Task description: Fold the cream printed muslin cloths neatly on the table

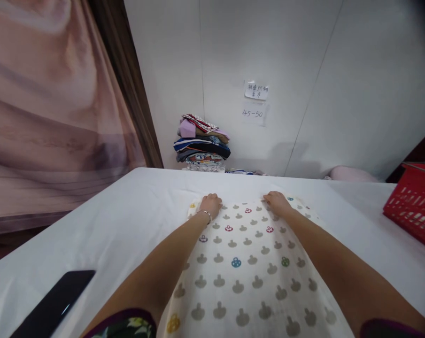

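Note:
A white cloth (245, 277) printed with grey mushrooms and a few coloured ones stretches over the table from its near side toward the back. At the cloth's far edge, on the left, my left hand (211, 205) has its fingers curled closed on the fabric; a bracelet circles that wrist. Farther right along the same edge, my right hand (277, 203) pinches the cloth between thumb and fingers. Corners of the fabric spread out beyond both hands. The near end of the cloth runs out of view at the bottom.
A black phone-like slab (55, 305) lies on the white-covered table (127, 220) at the left. A red basket (414, 206) stands at the right edge. Behind the table are a stack of folded fabrics (202, 143) and a wall with paper notes (256, 90). A pink curtain (57, 108) hangs left.

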Demonstrator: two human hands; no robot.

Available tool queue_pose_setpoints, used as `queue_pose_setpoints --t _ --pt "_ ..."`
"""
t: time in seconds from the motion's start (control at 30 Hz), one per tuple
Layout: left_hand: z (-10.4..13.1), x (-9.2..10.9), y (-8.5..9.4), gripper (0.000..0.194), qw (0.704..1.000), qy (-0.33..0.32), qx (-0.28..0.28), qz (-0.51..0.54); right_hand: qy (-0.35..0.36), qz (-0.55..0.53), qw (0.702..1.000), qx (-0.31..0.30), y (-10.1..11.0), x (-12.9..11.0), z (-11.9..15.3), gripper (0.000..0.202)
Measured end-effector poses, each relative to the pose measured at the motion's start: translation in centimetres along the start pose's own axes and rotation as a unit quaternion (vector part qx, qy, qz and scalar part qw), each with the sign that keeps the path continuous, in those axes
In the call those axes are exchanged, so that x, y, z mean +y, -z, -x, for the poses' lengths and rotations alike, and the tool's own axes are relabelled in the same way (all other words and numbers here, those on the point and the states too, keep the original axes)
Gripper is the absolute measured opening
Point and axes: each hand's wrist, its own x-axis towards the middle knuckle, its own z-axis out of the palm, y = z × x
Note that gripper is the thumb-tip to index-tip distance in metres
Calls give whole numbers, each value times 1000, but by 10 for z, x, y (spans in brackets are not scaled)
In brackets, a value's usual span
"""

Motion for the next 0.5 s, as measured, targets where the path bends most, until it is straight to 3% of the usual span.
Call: queue_pose_setpoints --t 0.2,0.4,0.5 --pt "-1 3 4 20 999 28 -2 25 -33 20 999 8 4 -1 -4 23" --pt "-4 4 0 24 994 104 6 42 -92 14 995 28 -3 -6 -7 26" --pt "-4 6 -1 25 993 106 12 43 -105 4 994 27 -7 -8 -9 28"
